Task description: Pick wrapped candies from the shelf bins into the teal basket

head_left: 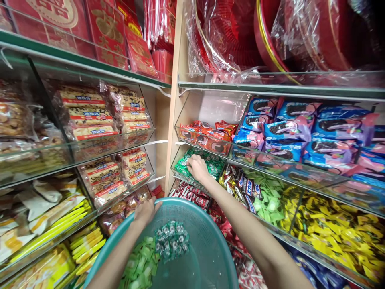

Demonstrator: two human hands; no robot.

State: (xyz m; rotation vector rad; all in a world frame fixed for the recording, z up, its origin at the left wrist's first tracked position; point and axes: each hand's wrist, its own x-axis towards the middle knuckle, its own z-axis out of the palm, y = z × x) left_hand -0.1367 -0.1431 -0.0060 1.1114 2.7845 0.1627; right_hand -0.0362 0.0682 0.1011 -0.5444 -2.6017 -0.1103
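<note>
- Nearest the camera, a teal plastic basket point(207, 257) sits low in the frame, holding a pile of light green wrapped sweets point(141, 267) beside a cluster of dark green wrapped candies point(172, 240).
- The left hand point(145, 211) grips the basket's far rim, fingers curled over the edge, thumb side toward the dark green cluster just below it.
- Farther in, the right hand point(197, 167) reaches past the basket into a clear shelf bin of green wrapped candies point(212, 163); its fingers are bent down onto the heap, touching the wrappers, though whether any piece is pinched cannot be told.
- Just right of that bin lie chocolate bars point(245, 188) and loose light green sweets.
- On the shelf above stand blue biscuit packets point(300, 128) and red packets point(207, 134).
- At far left, wrapped nougat blocks point(90, 116) fill glass-fronted shelves.
</note>
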